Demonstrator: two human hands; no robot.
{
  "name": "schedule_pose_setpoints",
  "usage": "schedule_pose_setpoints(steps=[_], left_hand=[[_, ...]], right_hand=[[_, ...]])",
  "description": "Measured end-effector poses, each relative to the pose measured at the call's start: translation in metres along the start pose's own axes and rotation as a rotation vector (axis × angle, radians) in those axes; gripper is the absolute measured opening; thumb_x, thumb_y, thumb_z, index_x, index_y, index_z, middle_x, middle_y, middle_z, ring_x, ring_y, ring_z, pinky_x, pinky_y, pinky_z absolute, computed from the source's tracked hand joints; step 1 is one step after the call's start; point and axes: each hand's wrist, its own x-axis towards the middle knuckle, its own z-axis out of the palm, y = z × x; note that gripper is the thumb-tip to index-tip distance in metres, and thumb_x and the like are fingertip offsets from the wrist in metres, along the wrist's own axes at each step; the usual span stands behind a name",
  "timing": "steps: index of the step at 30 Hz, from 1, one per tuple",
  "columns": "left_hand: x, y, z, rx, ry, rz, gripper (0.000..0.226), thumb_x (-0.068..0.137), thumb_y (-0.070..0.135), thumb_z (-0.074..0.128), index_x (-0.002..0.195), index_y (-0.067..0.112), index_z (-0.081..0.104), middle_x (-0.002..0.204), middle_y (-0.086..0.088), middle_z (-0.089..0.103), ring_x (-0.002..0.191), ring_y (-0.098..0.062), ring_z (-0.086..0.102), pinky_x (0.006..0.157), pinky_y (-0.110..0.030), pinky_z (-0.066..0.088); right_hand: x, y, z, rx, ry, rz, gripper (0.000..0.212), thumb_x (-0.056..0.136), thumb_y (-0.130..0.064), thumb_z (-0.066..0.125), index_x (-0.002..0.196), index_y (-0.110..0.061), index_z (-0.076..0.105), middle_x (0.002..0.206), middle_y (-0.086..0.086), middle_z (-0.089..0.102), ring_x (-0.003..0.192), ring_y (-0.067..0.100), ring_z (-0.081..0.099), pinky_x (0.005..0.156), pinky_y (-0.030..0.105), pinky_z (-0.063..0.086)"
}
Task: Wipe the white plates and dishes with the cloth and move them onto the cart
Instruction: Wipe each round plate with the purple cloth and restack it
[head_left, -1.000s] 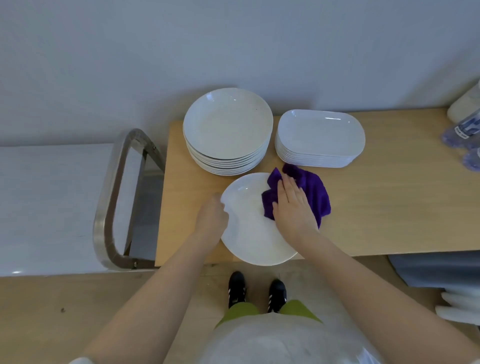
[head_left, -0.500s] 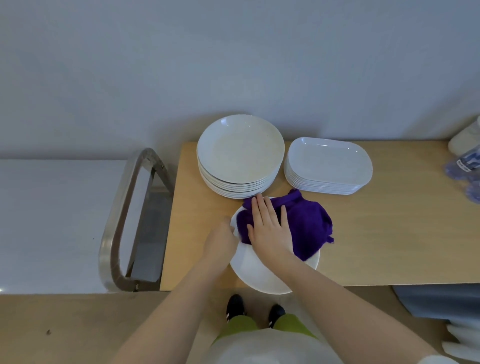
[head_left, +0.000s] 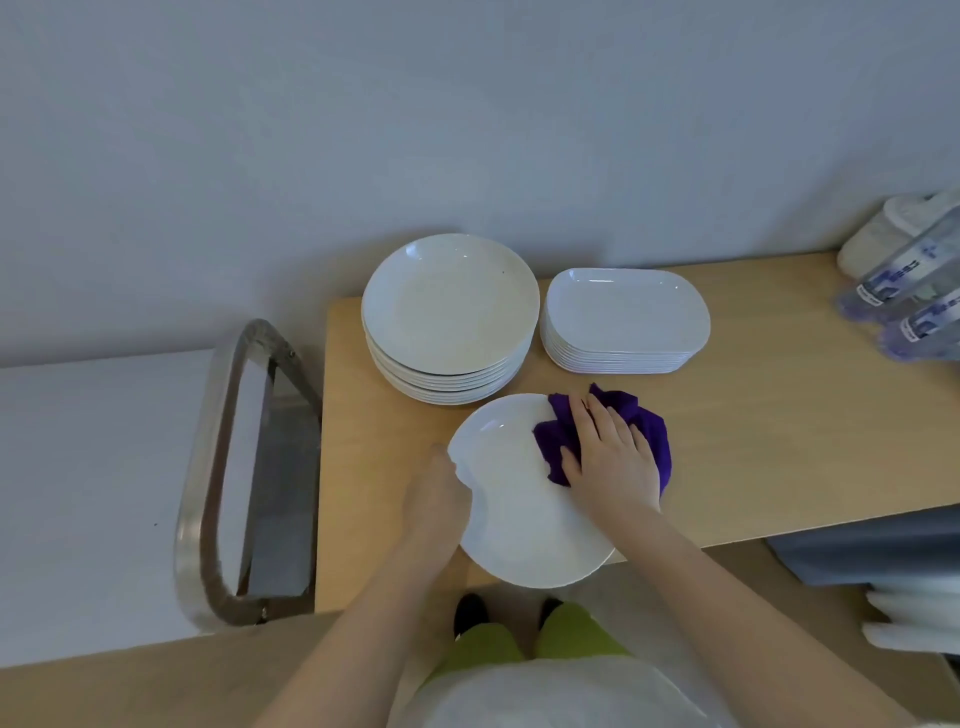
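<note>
Head view shows a round glossy white plate (head_left: 519, 499) at the near edge of the pale wooden table (head_left: 779, 441), its rim gripped by the left hand (head_left: 436, 499). On the plate's far right part the right hand (head_left: 613, 457) presses flat, fingers straight, on the crumpled purple cloth (head_left: 652, 431). Behind stand a stack of round plates (head_left: 451, 312) and a stack of rounded oblong dishes (head_left: 626, 317); the steel-framed cart (head_left: 208, 467) is at the left.

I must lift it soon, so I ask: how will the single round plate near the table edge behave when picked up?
The plate looks rigid and glossy, so probably slippery and breakable. It overhangs the table edge, so it may tip if pressed there. The left hand grips its rim.
</note>
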Motion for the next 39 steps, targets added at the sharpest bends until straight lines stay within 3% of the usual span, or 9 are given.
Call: schedule_pose_setpoints(steps=[6, 11, 15, 18, 21, 23, 27, 31, 39], left_hand=[[0.0, 0.001, 0.003, 0.01, 0.028, -0.083, 0.021, 0.089, 0.004, 0.039, 0.104, 0.013, 0.05, 0.079, 0.004, 0.05, 0.071, -0.019, 0.051, 0.052, -0.028, 0.035], [0.0, 0.004, 0.006, 0.081, 0.065, -0.106, 0.018, 0.09, 0.001, 0.037, 0.103, 0.007, 0.049, 0.076, 0.0, 0.048, 0.069, -0.023, 0.049, 0.053, -0.03, 0.034], [0.0, 0.006, 0.006, 0.124, 0.083, -0.108, 0.013, 0.092, 0.002, 0.037, 0.099, 0.006, 0.047, 0.075, -0.002, 0.047, 0.07, -0.025, 0.048, 0.053, -0.03, 0.032], [-0.001, 0.007, 0.009, 0.132, 0.096, -0.117, 0.014, 0.093, 0.003, 0.037, 0.102, 0.006, 0.048, 0.077, -0.003, 0.047, 0.069, -0.024, 0.048, 0.051, -0.029, 0.031], [-0.003, 0.009, 0.011, 0.132, 0.128, -0.148, 0.013, 0.095, 0.005, 0.036, 0.101, 0.009, 0.047, 0.077, -0.002, 0.048, 0.071, -0.023, 0.05, 0.055, -0.03, 0.035], [-0.005, 0.008, 0.013, 0.112, 0.146, -0.153, 0.013, 0.096, 0.007, 0.035, 0.1, 0.01, 0.047, 0.075, -0.001, 0.048, 0.068, -0.021, 0.049, 0.053, -0.029, 0.035], [-0.006, 0.008, 0.011, 0.06, 0.16, -0.149, 0.016, 0.099, 0.012, 0.033, 0.1, 0.011, 0.049, 0.075, -0.001, 0.05, 0.066, -0.016, 0.048, 0.051, -0.029, 0.033], [-0.009, 0.01, 0.011, 0.024, 0.177, -0.166, 0.016, 0.1, 0.015, 0.034, 0.1, 0.014, 0.05, 0.077, 0.003, 0.051, 0.069, -0.015, 0.049, 0.054, -0.03, 0.037], [-0.012, 0.011, 0.01, 0.008, 0.209, -0.194, 0.01, 0.1, 0.022, 0.036, 0.096, 0.02, 0.046, 0.078, 0.008, 0.049, 0.071, -0.012, 0.049, 0.064, -0.034, 0.044]], right_hand=[[-0.017, 0.004, -0.003, 0.133, -0.036, 0.11, 0.06, 0.096, -0.037, 0.042, 0.15, -0.021, 0.02, 0.137, 0.0, 0.046, 0.115, 0.021, 0.049, 0.091, 0.033, 0.041], [-0.033, 0.013, -0.002, 0.255, -0.058, 0.048, 0.062, 0.095, -0.033, 0.046, 0.15, -0.023, 0.02, 0.152, 0.0, 0.027, 0.124, 0.021, 0.042, 0.102, 0.034, 0.036], [-0.046, 0.036, -0.003, 0.282, -0.122, -0.13, 0.058, 0.092, -0.023, 0.052, 0.146, -0.028, 0.031, 0.157, 0.003, 0.015, 0.129, 0.023, 0.036, 0.108, 0.034, 0.032], [-0.045, 0.051, -0.007, 0.375, -0.136, -0.195, 0.049, 0.09, -0.012, 0.053, 0.137, -0.023, 0.048, 0.154, 0.006, 0.026, 0.128, 0.027, 0.038, 0.108, 0.035, 0.033], [-0.035, 0.065, -0.015, 0.463, -0.049, -0.216, 0.045, 0.084, 0.0, 0.058, 0.125, -0.017, 0.061, 0.138, 0.009, 0.047, 0.119, 0.031, 0.049, 0.093, 0.034, 0.043], [-0.027, 0.079, -0.021, 0.525, -0.011, -0.21, 0.046, 0.082, 0.005, 0.057, 0.123, -0.015, 0.062, 0.132, 0.007, 0.05, 0.114, 0.029, 0.049, 0.089, 0.034, 0.047], [-0.008, 0.108, -0.028, 0.504, 0.002, -0.152, 0.048, 0.086, 0.002, 0.053, 0.13, -0.015, 0.055, 0.136, 0.005, 0.044, 0.121, 0.024, 0.042, 0.098, 0.037, 0.043], [0.002, 0.123, -0.028, 0.312, -0.01, -0.052, 0.046, 0.089, -0.005, 0.049, 0.134, -0.017, 0.051, 0.138, 0.005, 0.041, 0.117, 0.027, 0.042, 0.093, 0.04, 0.044], [-0.001, 0.11, -0.017, 0.034, -0.023, -0.071, 0.046, 0.091, -0.036, 0.052, 0.135, -0.025, 0.047, 0.144, 0.001, 0.038, 0.13, 0.025, 0.034, 0.102, 0.039, 0.033]])
